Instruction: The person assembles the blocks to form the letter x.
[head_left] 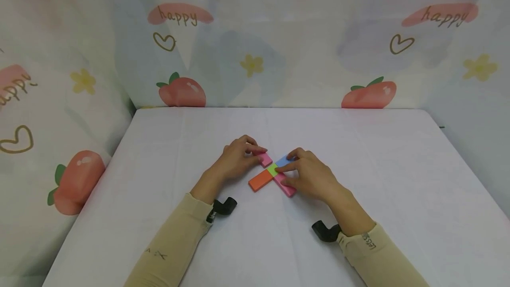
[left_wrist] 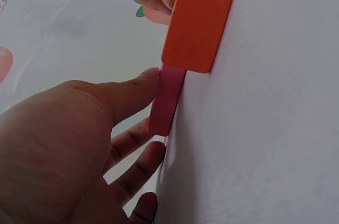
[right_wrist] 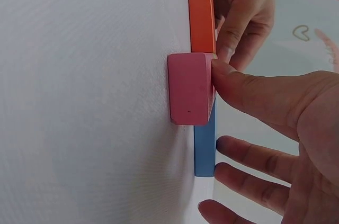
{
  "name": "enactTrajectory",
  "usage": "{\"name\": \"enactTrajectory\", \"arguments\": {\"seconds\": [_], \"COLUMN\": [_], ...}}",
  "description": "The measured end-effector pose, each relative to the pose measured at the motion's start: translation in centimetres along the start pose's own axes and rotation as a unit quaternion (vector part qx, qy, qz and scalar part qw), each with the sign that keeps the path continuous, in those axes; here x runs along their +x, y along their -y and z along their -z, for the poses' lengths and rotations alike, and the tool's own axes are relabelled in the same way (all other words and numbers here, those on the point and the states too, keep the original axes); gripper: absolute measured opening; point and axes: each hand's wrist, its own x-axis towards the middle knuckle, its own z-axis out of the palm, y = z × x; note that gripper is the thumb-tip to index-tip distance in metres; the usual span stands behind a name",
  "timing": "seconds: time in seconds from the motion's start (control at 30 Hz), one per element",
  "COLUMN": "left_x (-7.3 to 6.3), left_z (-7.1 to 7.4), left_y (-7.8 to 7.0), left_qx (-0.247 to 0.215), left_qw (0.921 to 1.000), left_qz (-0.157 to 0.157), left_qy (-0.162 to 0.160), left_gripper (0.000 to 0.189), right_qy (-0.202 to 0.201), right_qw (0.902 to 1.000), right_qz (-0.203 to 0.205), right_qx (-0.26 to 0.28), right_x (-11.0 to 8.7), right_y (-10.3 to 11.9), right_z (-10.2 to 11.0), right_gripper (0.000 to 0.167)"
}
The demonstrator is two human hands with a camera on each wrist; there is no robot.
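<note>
Flat coloured blocks lie in an X on the white table. A small green block is at its centre, with an orange block at lower left and a blue block at upper right. My left hand holds the upper-left pink block between thumb and fingers. Over the right side, my right hand spreads its fingers. Its thumb rests on the lower-right pink block, and other fingertips touch the blue and green ones. The right fingers partly cover the green and blue blocks.
The white table meets a patterned cloth backdrop at the back, and more cloth hangs at the left. Black wrist mounts stick out from both sleeves, just above the tabletop.
</note>
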Motion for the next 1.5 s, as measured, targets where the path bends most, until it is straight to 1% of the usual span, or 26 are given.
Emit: {"name": "enactTrajectory", "arguments": {"seconds": [0.27,0.5,0.7,0.83,1.2,1.5], "left_x": [0.11,-0.01,0.01,0.04,-0.07,-0.05], "left_z": [-0.35,-0.20,-0.11,-0.04,-0.14,-0.04], "left_y": [0.11,-0.02,0.09,0.08,0.13,0.10], "left_qx": [0.005,0.007,0.007,0.007,0.001,0.006], "left_qw": [1.0000,1.0000,1.0000,1.0000,0.9999,0.9999], "left_qz": [0.000,0.003,-0.003,-0.002,0.003,0.003], "left_qy": [0.000,0.001,0.004,0.004,0.010,0.012], "left_gripper": [0.030,0.030,0.029,0.029,0.028,0.028], "right_qy": [-0.002,-0.004,-0.005,-0.007,0.002,0.002], "right_qw": [1.0000,1.0000,1.0000,1.0000,1.0000,1.0000], "right_qz": [0.003,0.005,0.005,0.007,0.000,0.002], "right_qx": [0.001,0.005,0.002,0.001,-0.001,-0.004], "right_x": [0.06,0.07,0.04,0.11,0.09,0.11], "right_y": [-0.19,-0.18,-0.15,-0.13,-0.04,0.06], "right_z": [-0.04,-0.04,-0.11,-0.10,-0.19,-0.03], "right_gripper": [0.035,0.034,0.035,0.034,0.035,0.036]}}
